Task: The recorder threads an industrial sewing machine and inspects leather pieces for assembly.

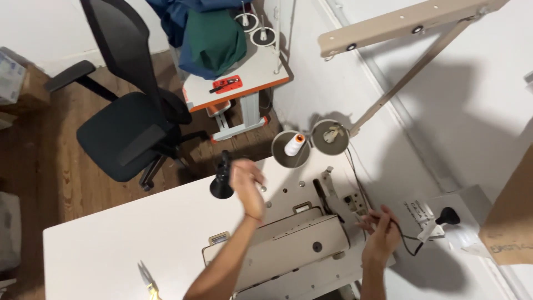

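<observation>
Right hand (380, 233) seemingly grips black cable (401, 236).

Beige metal sewing machine (294, 244) cut off by bottom edge. Left hand (248, 182) motion-blurred, grip unreadable. Right hand (380, 233) fingertips hidden behind black cable (401, 236). Yellow-handled metal snips (147, 279) partly out of frame. Cardboard box (513, 211) cropped at right.

Beige sewing machine (300, 239) lies flat on the white desk (111, 244), at 6 o'clock in view, top plate up, long axis running toward 2 o'clock. Black cord (401, 236) touches the right hand (380, 236) at the machine's 3 o'clock end. White thread cone (294, 144), orange-capped, upright at 12 o'clock.
</observation>
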